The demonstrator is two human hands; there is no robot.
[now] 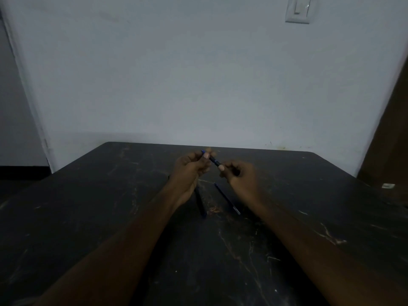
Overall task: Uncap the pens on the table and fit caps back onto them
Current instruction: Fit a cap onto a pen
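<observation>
Above the middle of the black table (88, 217) I hold one dark pen (213, 160) between both hands. My left hand (191, 171) pinches its far end, where a blue tip shows. My right hand (239, 176) grips the near end. Whether the cap is on or off is too dim to tell. Two more dark pens lie on the table below my hands: one pen (201, 204) partly hidden under my left wrist, the other pen (227, 198) slanting toward the right.
The scratched table ends at a pale wall. A light switch (300, 8) is on the wall at the upper right. A small white object (388, 185) sits past the table's right edge, beside a brown door.
</observation>
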